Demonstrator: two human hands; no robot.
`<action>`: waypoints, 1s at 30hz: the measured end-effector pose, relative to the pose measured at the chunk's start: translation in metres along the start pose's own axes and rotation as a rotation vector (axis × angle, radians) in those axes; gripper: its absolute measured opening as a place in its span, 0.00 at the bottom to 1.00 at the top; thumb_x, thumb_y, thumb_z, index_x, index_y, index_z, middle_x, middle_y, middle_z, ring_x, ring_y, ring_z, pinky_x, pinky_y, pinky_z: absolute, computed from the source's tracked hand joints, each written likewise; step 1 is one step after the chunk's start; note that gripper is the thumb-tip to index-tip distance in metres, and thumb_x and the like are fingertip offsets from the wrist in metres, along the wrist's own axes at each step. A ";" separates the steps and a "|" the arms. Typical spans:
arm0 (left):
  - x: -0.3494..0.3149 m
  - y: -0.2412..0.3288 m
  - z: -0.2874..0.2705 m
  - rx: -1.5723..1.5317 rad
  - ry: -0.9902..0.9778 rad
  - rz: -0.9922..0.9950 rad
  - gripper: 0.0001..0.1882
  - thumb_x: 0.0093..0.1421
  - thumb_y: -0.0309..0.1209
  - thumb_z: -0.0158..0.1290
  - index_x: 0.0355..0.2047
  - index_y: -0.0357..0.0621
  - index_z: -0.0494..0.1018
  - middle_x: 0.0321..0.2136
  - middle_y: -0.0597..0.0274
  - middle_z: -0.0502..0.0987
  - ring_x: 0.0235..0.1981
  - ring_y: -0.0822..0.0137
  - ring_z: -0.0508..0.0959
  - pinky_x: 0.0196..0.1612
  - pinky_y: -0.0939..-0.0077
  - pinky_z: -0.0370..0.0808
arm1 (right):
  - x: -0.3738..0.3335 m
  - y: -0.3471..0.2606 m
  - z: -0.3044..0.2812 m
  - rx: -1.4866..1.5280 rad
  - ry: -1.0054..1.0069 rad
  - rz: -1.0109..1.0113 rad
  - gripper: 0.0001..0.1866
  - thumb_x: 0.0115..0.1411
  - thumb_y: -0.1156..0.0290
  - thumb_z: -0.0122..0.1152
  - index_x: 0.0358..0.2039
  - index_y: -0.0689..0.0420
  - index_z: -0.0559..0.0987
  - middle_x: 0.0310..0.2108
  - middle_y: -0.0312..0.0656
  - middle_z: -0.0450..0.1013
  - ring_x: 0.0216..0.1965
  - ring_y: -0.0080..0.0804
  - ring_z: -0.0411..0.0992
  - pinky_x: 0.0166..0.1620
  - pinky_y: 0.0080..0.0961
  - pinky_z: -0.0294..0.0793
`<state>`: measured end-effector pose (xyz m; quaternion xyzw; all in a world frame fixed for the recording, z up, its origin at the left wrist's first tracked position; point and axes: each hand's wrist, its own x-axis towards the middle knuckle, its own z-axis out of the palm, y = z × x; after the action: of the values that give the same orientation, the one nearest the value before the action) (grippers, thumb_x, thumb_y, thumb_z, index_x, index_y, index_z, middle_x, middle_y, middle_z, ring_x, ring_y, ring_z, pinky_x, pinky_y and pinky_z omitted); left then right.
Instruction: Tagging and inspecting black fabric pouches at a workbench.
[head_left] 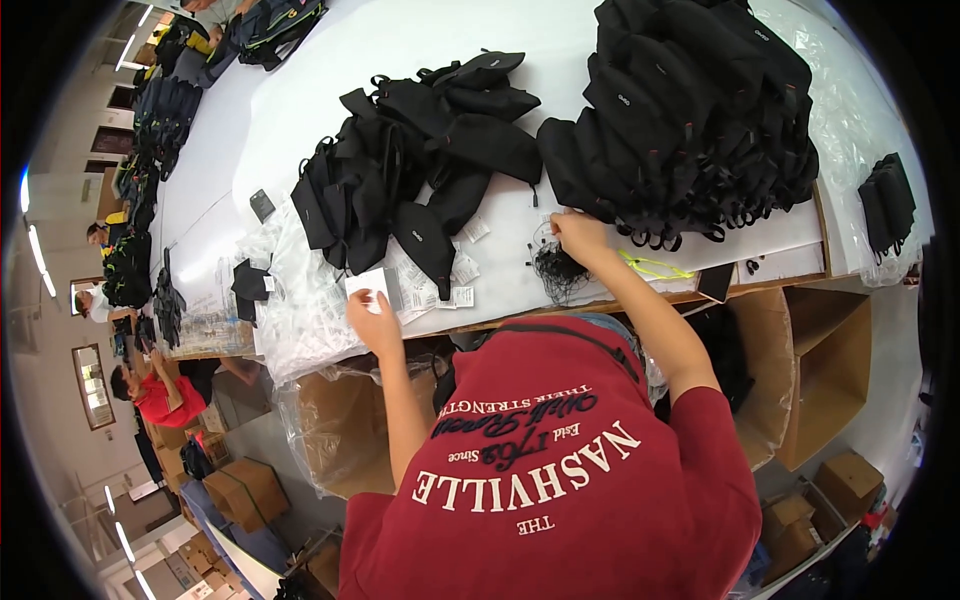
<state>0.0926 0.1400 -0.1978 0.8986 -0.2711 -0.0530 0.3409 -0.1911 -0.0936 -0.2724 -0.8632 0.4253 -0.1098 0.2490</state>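
Observation:
My left hand [374, 320] is closed on a small white card [364, 282] at the table's near edge. Further right, my right hand [582, 238] pinches at the top of a tangle of thin black strings [560, 274], its fingertips together over them. Beyond my left hand lies a loose heap of black fabric pouches [425, 150], and one pouch [424, 243] points toward me. Several white printed labels [462, 268] are scattered beside it. A tall stack of similar black pouches [670, 110] stands past my right hand.
Clear plastic bags [310, 315] lie crumpled on the left. A yellow-green cord [652, 265] and a dark flat object [715, 282] are near the table edge, right. Open cardboard boxes [830, 375] stand below. A person in a red shirt [168, 398] is far left.

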 end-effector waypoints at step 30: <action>0.034 -0.081 -0.028 0.459 0.022 -0.064 0.42 0.40 0.45 0.67 0.55 0.47 0.64 0.48 0.53 0.68 0.55 0.51 0.61 0.55 0.51 0.58 | -0.002 -0.122 -0.139 1.354 -0.179 -0.116 0.09 0.59 0.78 0.50 0.40 0.57 0.63 0.20 0.31 0.64 0.23 0.15 0.61 0.27 0.13 0.59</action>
<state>0.1653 0.1886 -0.2254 0.9613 -0.2435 0.0092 0.1285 -0.1650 -0.0764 -0.0898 -0.5444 0.1939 -0.2930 0.7617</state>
